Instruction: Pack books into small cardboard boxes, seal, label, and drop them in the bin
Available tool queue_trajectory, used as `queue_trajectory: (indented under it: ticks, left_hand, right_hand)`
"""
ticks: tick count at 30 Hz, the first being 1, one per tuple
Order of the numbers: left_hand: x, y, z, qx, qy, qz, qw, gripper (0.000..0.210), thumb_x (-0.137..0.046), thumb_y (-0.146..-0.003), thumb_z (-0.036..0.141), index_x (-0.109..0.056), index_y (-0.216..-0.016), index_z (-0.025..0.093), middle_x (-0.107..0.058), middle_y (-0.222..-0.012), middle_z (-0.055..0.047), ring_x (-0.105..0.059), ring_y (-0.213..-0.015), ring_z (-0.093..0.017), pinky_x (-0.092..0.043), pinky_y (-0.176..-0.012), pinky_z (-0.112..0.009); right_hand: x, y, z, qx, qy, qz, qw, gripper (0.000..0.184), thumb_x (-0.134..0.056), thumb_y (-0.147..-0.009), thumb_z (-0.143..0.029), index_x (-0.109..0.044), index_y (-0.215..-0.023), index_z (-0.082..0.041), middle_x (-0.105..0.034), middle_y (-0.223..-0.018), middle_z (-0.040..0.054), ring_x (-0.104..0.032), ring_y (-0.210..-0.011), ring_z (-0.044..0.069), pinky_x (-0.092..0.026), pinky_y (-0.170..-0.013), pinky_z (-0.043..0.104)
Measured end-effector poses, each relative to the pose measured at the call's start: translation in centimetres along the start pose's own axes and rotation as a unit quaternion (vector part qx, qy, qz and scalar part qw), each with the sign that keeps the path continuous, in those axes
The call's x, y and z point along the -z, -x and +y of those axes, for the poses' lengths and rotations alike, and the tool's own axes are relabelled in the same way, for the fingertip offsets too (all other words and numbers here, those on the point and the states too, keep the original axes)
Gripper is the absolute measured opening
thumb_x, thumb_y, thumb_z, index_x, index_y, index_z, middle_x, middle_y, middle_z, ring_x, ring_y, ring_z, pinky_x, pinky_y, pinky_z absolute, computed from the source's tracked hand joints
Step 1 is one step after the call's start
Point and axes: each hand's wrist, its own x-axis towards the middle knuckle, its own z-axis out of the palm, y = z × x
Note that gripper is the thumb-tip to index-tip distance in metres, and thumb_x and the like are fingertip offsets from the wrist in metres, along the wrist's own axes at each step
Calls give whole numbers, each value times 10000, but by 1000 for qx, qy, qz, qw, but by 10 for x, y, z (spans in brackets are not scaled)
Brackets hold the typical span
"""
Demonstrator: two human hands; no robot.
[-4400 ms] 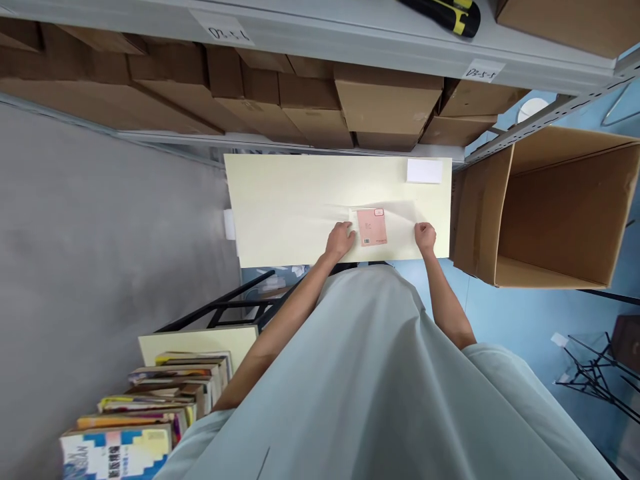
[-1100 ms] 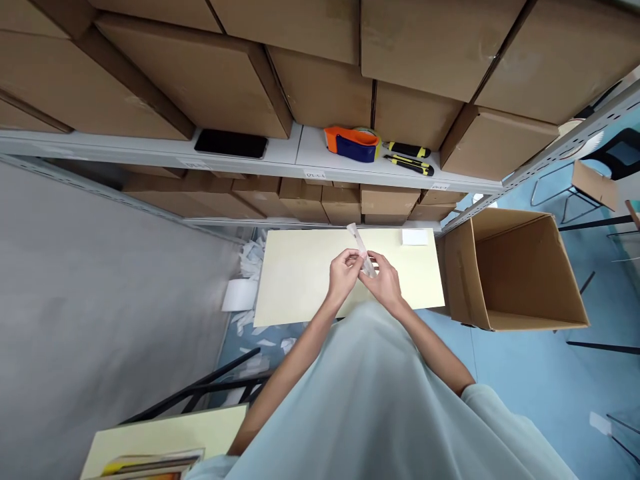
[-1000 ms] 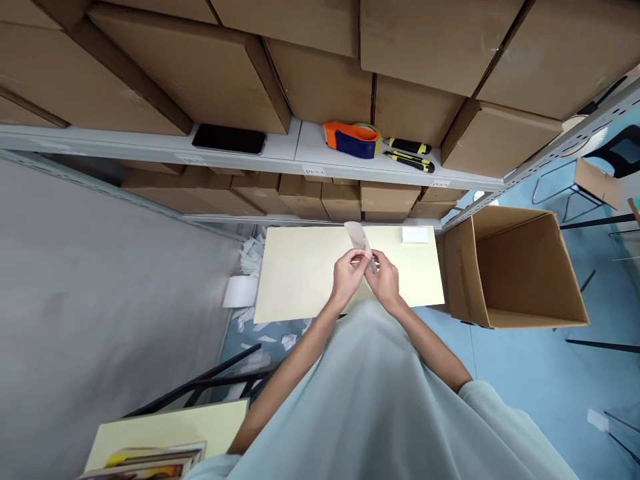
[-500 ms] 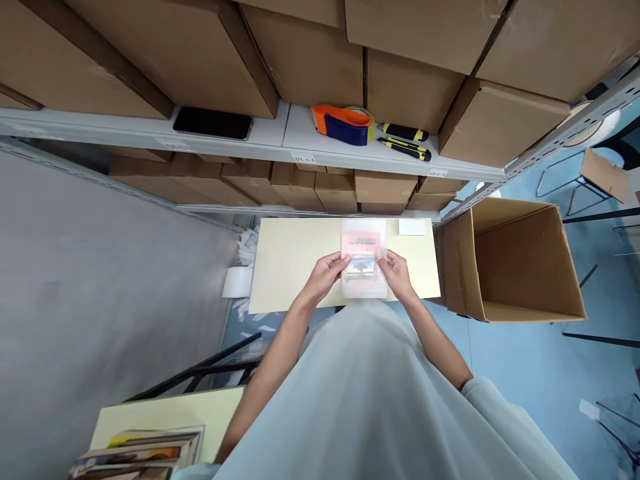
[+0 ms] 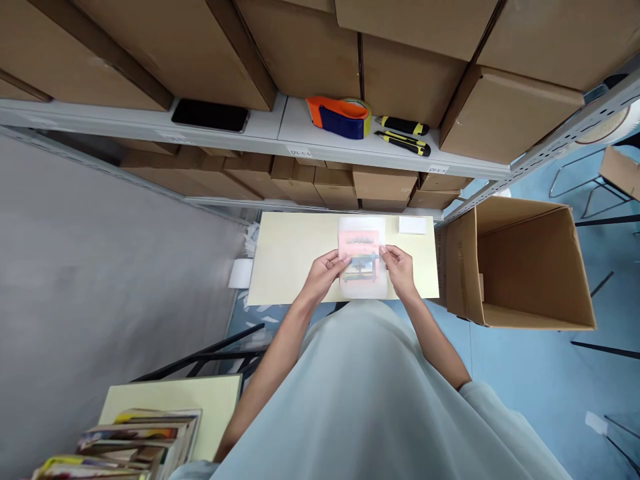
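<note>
A pink book (image 5: 359,248) with a tree picture on its cover shows through a translucent white sleeve (image 5: 362,291). It is held above the cream table (image 5: 295,260), near the table's front edge. My left hand (image 5: 326,273) pinches its left edge, thumb on the front. At the right edge, my right hand (image 5: 399,268) grips the sleeve between thumb and fingers. The fingers behind the sleeve are hidden. A small white card or stack of paper (image 5: 412,225) lies at the table's back right.
Above the table, a metal shelf (image 5: 270,127) carries cardboard boxes, a phone (image 5: 210,116), a tape dispenser (image 5: 341,119) and utility knives (image 5: 403,135). An open cardboard box (image 5: 533,263) stands right. Several books (image 5: 135,440) lie on another table at lower left.
My right thumb has shifted from the cover's front out to the sleeve's right edge and slightly upward. My left hand keeps its grip. The whole view has moved slightly.
</note>
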Motion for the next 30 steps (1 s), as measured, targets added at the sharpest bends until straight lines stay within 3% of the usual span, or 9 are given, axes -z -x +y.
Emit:
queue_trajectory:
  ticks: [5,10,12,14,17,22,26,30]
  left_hand:
    - [-8,2,-7,24,38,18,999,675,-911,-737,671,-815,-1150,146,-847,-1057,-146,-808,-951,-324,-662,-832,-411]
    - [-7,9,-15,24,73,65,995,696,-952,-699,641,-817,-1162,139,-851,-1016,-131,-816,-898,-317,-671,-839,-432]
    - [-1,12,-16,10,70,94,993,700,-952,-697,647,-819,-1161,141,-852,-1013,-127,-817,-917,-321,-674,-859,-441]
    - [6,14,-17,-9,58,124,991,690,-941,-711,658,-819,-1151,140,-852,-1011,-124,-815,-930,-318,-675,-869,-438]
    - [19,13,-15,-40,38,161,985,684,-925,-736,662,-813,-1169,145,-853,-1033,-121,-810,-949,-305,-673,-873,-422]
    - [45,5,-6,-73,20,168,983,682,-919,-742,669,-806,-1166,147,-848,-1069,-127,-800,-1004,-313,-661,-898,-415]
    - [75,4,6,-79,38,136,987,693,-921,-731,681,-810,-1156,144,-847,-1052,-128,-802,-983,-321,-660,-868,-411]
    - [116,8,18,-81,54,115,989,656,-928,-738,659,-819,-1123,138,-848,-996,-118,-802,-926,-307,-655,-815,-381]
  right_hand:
    - [-2,-3,4,-40,-26,-58,997,486,-731,-902,-679,-783,-1026,-212,-789,-933,50,-688,-805,208,-569,-678,306]
    - [-12,-14,9,-43,-21,-115,992,465,-681,-957,-658,-773,-1055,-213,-807,-998,77,-741,-912,249,-628,-776,352]
    - [-15,-16,2,0,21,-98,995,424,-688,-969,-613,-774,-1076,-211,-804,-1053,90,-748,-971,254,-638,-830,366]
    - [-19,-12,-13,78,76,-42,993,377,-673,-1002,-553,-775,-1148,-221,-780,-1176,108,-741,-1040,249,-641,-880,380]
    - [-29,2,-36,192,153,7,969,303,-591,-1080,-459,-788,-1201,-262,-749,-1212,99,-727,-1085,235,-641,-933,394]
    - [-73,9,-35,210,220,-79,949,310,-585,-1090,-434,-811,-1218,-265,-758,-1171,96,-743,-988,224,-656,-950,397]
    - [-118,-4,-14,190,232,-62,952,356,-623,-1062,-469,-788,-1253,-219,-742,-1213,125,-736,-970,227,-660,-972,422]
    - [-162,-12,-8,148,205,-47,966,336,-703,-1001,-459,-789,-1216,-215,-751,-1234,112,-743,-959,211,-677,-898,377]
